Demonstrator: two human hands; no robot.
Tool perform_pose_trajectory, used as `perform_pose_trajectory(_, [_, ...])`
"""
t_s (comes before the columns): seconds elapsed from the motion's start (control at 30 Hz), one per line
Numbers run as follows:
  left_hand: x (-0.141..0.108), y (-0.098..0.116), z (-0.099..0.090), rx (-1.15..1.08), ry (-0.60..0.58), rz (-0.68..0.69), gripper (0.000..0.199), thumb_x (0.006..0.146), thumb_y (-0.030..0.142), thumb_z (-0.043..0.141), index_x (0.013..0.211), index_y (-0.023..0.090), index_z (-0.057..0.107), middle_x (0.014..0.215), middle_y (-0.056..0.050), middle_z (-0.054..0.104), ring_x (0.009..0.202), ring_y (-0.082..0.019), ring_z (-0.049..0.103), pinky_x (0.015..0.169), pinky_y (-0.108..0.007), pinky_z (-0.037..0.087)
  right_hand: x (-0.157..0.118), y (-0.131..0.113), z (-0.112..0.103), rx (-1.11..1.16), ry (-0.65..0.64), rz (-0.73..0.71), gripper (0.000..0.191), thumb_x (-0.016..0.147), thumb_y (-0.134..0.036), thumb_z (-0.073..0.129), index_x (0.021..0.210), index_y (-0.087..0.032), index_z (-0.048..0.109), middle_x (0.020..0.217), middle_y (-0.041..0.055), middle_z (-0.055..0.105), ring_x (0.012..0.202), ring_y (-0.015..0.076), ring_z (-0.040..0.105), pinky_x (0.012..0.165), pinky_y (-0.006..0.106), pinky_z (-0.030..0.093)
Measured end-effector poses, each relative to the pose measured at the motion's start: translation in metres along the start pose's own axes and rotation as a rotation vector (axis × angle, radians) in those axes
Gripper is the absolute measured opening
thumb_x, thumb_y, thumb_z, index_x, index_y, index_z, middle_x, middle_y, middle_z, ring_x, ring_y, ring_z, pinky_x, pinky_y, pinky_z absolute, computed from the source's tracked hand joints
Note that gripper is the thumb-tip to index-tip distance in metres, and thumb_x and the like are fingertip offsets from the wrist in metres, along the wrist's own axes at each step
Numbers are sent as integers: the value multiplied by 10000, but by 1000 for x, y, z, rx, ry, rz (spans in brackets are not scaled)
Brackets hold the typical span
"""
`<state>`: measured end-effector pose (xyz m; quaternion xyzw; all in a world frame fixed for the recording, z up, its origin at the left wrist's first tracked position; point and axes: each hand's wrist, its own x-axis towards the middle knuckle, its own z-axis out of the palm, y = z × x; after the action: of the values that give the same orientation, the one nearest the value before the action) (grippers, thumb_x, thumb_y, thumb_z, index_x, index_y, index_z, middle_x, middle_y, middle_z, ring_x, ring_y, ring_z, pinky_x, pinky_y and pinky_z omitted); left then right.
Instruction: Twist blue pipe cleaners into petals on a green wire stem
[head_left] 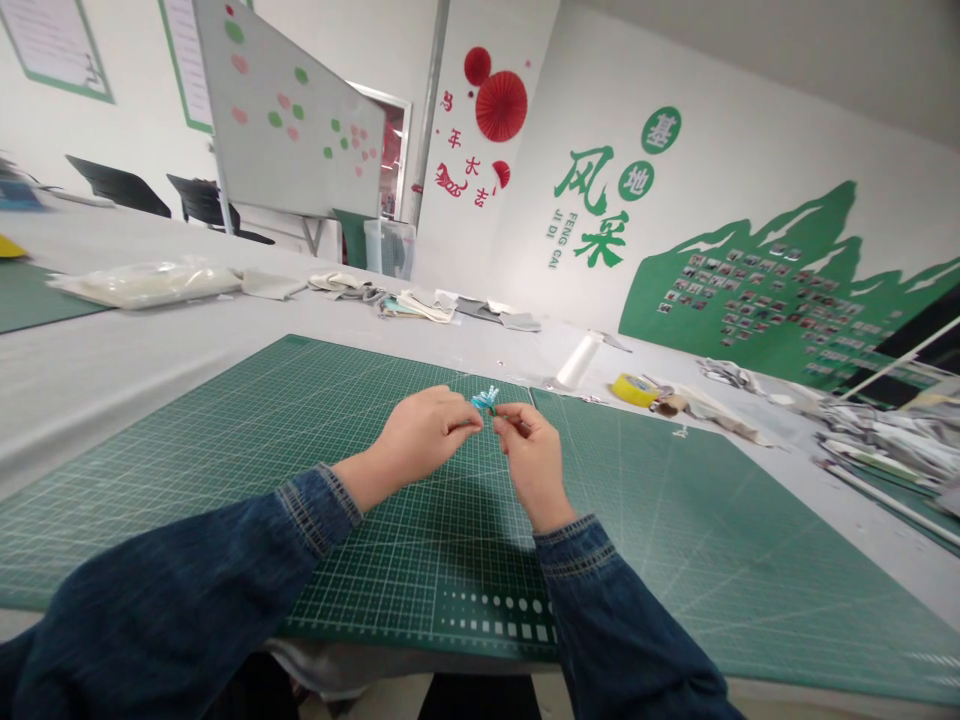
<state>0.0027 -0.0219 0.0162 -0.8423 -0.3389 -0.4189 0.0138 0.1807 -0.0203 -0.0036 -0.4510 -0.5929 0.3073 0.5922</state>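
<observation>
Between my hands, above the green cutting mat (322, 400), is a small light-blue item (487, 398) with loops and thin ends, like a bow of ribbon or cord; it is too small to name for sure. My left hand (421, 430) pinches at its left side, thumb and fingers together. From the right, my right hand (534, 455) pinches its lower right edge between thumb and forefinger. The two sets of fingertips are close but apart. Part of the item is hidden behind the fingertips.
A second green mat (675, 520) adjoins on the right. Behind lie a white roll (580, 360), yellow tape (634, 389), folded fabric pieces (420, 304) and a clear plastic bag (150, 284). Cloth scraps (892, 440) pile up at the far right.
</observation>
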Motion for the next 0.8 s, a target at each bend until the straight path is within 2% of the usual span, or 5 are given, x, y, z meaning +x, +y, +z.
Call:
perform_pose_trajectory(0.17, [0,9,-6,382,-20,223,220,945,179,493,824,183,677,709,-12,588,695,-172,467,629,-304,393,-2,-2,-2,-401,23,-274,100,809,-142,588,808,-216,655,778,14,612,713,180,548,666,308,418])
perform_pose_trajectory(0.27, [2,10,-10,471,-28,269,193,929,136,500,848,173,672,727,-16,557,708,-179,447,625,-315,384,-4,-5,-2,-594,-36,-406,149,869,-137,541,796,-216,644,795,16,589,740,176,557,685,299,420])
perform_pose_trajectory(0.4, [4,6,-15,475,-26,254,193,944,165,495,909,184,684,746,-20,550,736,-184,450,647,-315,384,-8,-9,-2,-713,-106,-487,184,921,-160,509,828,-219,655,807,17,586,743,167,571,691,280,424])
perform_pose_trajectory(0.6, [8,-21,-16,203,-31,80,176,929,274,573,873,226,733,715,-9,584,748,-163,495,694,-283,396,-7,-11,-2,-651,-271,-504,192,910,-136,530,827,-222,680,830,19,621,789,165,591,709,274,425])
perform_pose_trajectory(0.8, [10,-39,-17,-295,-215,-167,128,839,220,640,803,227,762,696,13,620,736,-135,563,712,-260,426,-5,-11,-2,-274,-408,-324,122,803,-141,641,751,-229,706,737,-7,598,697,154,555,654,288,417])
